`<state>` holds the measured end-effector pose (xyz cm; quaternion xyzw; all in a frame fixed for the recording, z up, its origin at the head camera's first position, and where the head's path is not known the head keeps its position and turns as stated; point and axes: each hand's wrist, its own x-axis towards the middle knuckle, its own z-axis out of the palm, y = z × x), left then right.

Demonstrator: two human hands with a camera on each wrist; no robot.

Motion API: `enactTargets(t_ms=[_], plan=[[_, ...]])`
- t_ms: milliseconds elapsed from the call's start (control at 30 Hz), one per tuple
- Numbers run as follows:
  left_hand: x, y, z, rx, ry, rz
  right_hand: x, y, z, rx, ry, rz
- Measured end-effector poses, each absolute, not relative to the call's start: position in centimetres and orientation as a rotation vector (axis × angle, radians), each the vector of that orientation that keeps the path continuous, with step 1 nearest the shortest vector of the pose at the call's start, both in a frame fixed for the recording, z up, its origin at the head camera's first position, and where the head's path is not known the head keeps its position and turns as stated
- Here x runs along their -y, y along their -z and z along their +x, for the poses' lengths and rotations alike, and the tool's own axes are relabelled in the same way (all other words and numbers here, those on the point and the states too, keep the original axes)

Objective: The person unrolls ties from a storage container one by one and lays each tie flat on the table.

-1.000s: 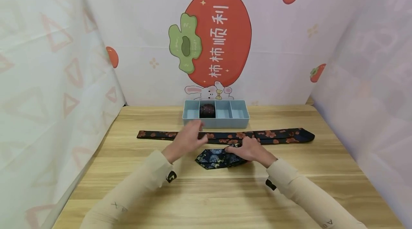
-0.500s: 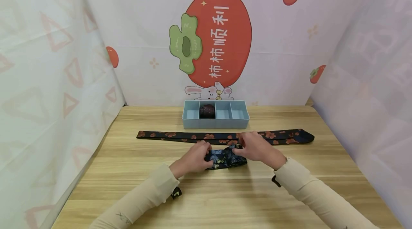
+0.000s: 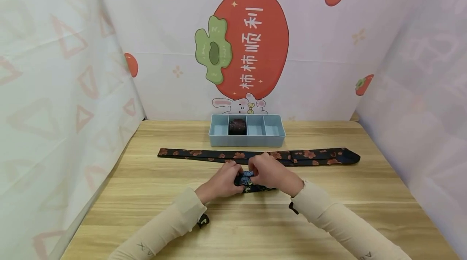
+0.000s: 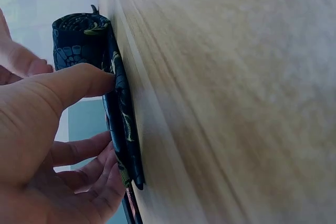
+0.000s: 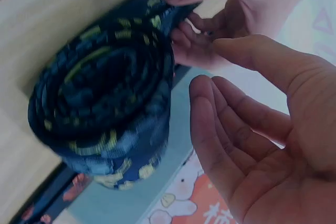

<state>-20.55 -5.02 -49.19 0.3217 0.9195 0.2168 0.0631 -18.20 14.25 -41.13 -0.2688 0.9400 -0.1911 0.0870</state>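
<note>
Blue tie with a leafy pattern lies on the table in the head view, between the left hand and the right hand; part of it is hidden behind the right hand. Just beyond, a second tie with orange flowers is stretched out lengthwise. Farther back stands a pale blue box, with a dark roll in the second compartment from the left.

From the left wrist, the blue tie shows as a coil at one end and a flat tail at the other. The left thumb sits at one edge of the tail and the fingers curl in at the other, so the left hand seems to grip it.

From the right wrist, the coil is near and its spiral shows some looseness. The right hand's fingers are bent but parted from the thumb, holding nothing, just beside the coil.

Rolling up the blue tie looks like the step in hand. The next move probably calls for the right fingers to close on the coil and turn it snugly toward the steadied tail, keeping the edges even.
</note>
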Motion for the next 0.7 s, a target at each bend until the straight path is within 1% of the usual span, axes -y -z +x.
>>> enactTargets(t_ms=[300,700], plan=[[5.2,49.4,-20.9,-2.766,-0.671,1.005,-14.3,42.4,-18.3,-2.874,0.430,-0.795],[5.2,49.3,-20.8,-2.762,-0.665,0.983,-15.6,42.2,-18.0,-2.896,0.461,-0.725]])
